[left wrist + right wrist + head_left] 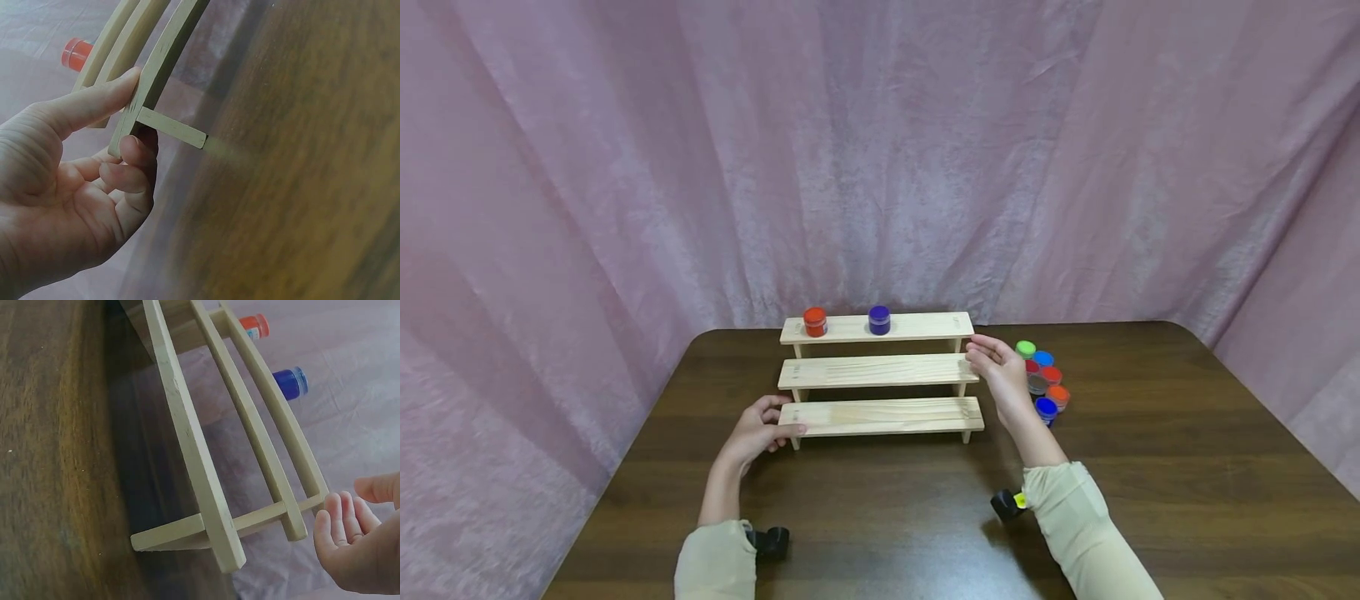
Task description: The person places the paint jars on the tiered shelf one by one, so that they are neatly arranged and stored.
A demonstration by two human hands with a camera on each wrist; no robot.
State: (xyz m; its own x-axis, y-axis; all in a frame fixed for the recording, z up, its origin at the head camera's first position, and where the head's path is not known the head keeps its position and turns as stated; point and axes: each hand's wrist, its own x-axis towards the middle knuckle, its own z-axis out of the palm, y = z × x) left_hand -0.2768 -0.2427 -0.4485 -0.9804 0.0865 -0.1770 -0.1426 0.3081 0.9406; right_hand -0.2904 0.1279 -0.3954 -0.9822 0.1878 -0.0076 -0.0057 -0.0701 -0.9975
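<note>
A three-tier pale wooden stand stands on the table. On its top tier sit a jar with an orange-red lid, towards the left end, and a purple-blue jar near the middle. My left hand grips the left end of the lowest tier, thumb on top and fingers beneath, as the left wrist view shows. Beside the stand's right end is my right hand, its fingers loosely bent and holding nothing; whether the fingertips touch the wood I cannot tell.
To the right of my right hand, several small jars stand close together, among them a green-lidded jar and a dark blue-lidded jar. A pink curtain hangs behind the brown table. Black wrist cameras show below both hands.
</note>
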